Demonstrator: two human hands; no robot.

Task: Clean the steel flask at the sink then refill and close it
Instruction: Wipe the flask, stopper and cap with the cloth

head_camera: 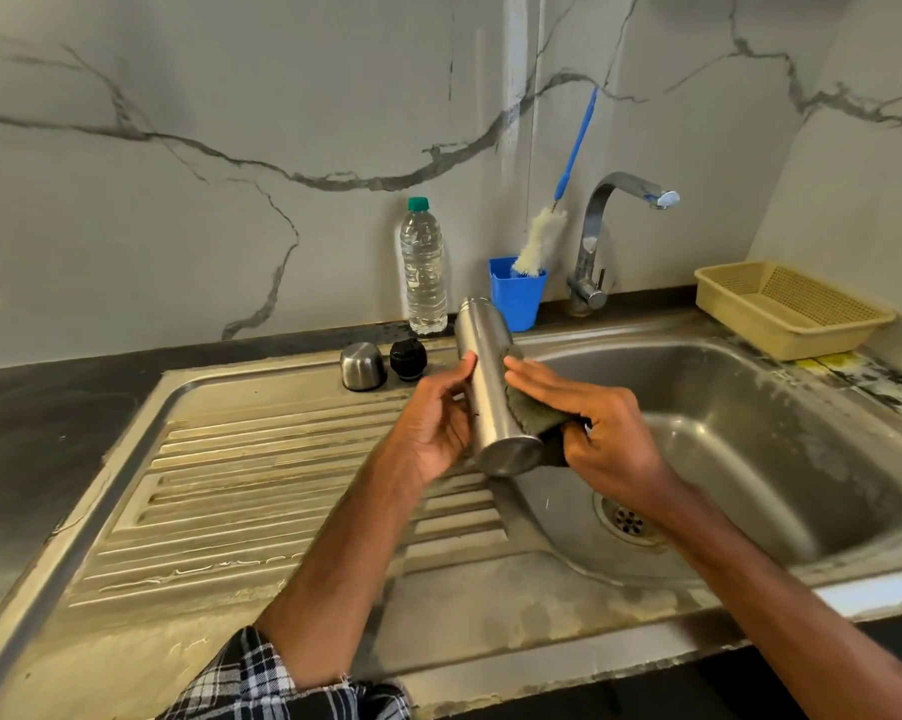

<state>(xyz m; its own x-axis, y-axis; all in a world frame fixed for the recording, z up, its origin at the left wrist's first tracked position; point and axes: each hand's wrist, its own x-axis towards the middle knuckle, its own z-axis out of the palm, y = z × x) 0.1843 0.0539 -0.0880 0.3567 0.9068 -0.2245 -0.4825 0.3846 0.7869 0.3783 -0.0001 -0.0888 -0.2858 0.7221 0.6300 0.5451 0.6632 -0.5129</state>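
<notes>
- The flask (pixel 490 387) is held in the air over the edge where the drainer (pixel 256 485) meets the sink (pixel 750 407), tilted with its base toward the person and its neck pointing up and away
- The left hand (pixel 438 423) grips the flask from the left side, thumb on top and the other digits curled round underneath
- The right hand (pixel 599 428) holds a dark green cloth (pixel 534 413) against the flask's right side; its fingers (pixel 537 379) lie long and flat over the cloth and the thumb tucks under it, pinching it
- The steel cap (pixel 362 366) and black stopper (pixel 408 358) stand side by side on the drainer, so the flask is probably open
- At the back stand a water bottle (pixel 423 272), a blue cup (pixel 519 298) with a brush (pixel 539 241) in it, and the tap (pixel 594 236); no water shows running
- A basket (pixel 791 314) sits on the bench right of the sink
- Handling, as a judgement: the flask is stiff and will not crush, likely light if empty, and its smooth steel would be slippery when wet
- The best hold is round the middle of the body with a full wrap, not the rounded base
- The outside wipe looks like the step in hand; refilling and closing are not yet done
</notes>
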